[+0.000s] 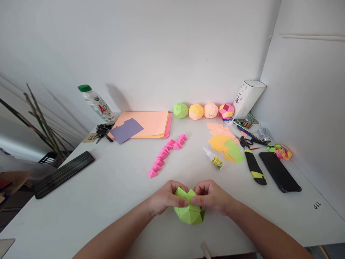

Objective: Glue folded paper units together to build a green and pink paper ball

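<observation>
Both my hands meet near the front edge of the white table [107,194] on a green folded paper shape [189,212], a faceted half-built form. My left hand [165,198] grips its left side with curled fingers. My right hand [210,197] pinches its upper right flaps, thumb against the paper. A row of pink folded paper units [167,153] lies just beyond my hands. A small glue bottle [213,158] lies to the right of that row.
Four paper balls [203,111] line the back wall beside a white box [248,97]. Orange and green paper squares [226,142], scissors [246,142], a utility knife [254,166] and a phone [279,171] lie right. Paper sheets [145,124], keys [102,131], a bottle [97,103] and a black bar [63,173] lie left.
</observation>
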A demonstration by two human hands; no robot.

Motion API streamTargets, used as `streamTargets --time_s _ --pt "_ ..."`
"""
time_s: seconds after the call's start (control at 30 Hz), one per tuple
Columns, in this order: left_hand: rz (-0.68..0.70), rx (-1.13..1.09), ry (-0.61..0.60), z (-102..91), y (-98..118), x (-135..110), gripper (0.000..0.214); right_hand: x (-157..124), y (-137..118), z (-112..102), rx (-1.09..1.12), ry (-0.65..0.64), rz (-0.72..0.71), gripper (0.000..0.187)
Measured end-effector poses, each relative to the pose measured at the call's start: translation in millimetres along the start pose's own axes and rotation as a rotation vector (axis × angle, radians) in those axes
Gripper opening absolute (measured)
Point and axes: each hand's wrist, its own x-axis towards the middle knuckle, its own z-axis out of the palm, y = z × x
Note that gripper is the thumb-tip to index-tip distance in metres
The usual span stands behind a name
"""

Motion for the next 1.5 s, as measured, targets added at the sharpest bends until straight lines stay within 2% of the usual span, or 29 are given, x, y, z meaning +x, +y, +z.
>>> streamTargets --time_s 1.07,1.23,1.4,1.5 --pt "0.041 0.023 0.058 -0.7 -3.2 0.9 0.025 1.7 6.4 2.9 -0.003 0.085 -0.032 0.040" --pt "0.040 -0.003 0.086 0.8 -4.9 1.9 0.028 1.3 7.0 4.7 0.001 0.032 -0.067 0.039" --pt "0.076 -0.154 0.158 1.6 -3.7 2.4 0.025 -0.6 1.8 2.5 0.034 -0.061 -0.071 0.041" --pt "0.101 -0.222 0.206 2.3 -2.3 2.0 0.023 -2.5 -1.6 -0.5 -0.052 -0.087 -0.049 0.044"
